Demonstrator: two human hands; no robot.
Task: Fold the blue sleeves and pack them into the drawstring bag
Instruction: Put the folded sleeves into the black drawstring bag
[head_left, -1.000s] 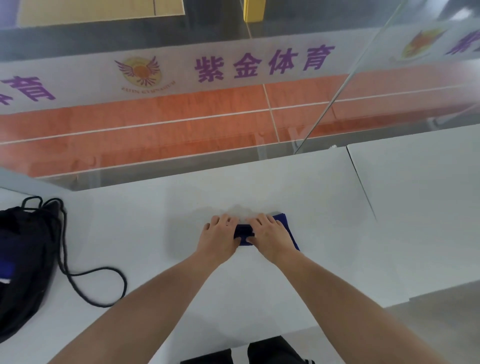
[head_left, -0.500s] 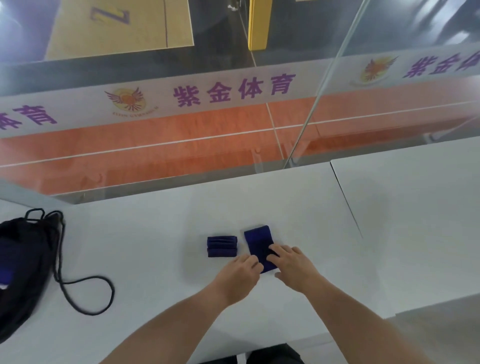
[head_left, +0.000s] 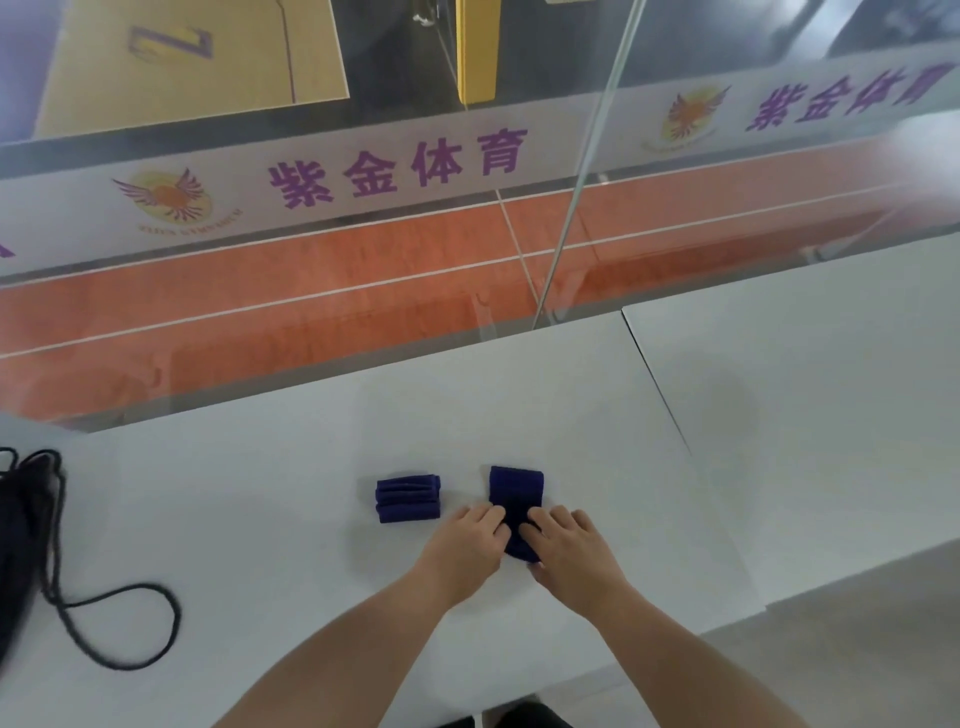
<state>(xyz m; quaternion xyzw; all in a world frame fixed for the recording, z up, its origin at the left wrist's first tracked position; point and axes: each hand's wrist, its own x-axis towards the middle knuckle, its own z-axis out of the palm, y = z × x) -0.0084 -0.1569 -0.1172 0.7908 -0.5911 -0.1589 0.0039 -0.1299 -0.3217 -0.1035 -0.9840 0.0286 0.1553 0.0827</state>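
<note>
As both hands' fingers pinched the sleeve's near end, uneven pulling could skew its fold.

I stand at a smooth white tabletop, with a second white tabletop butted against it on the right. Beyond the far edge rises a clear glass barrier carrying a frosted band with purple characters and a winged logo.

Bare table between sleeve, bag
</note>
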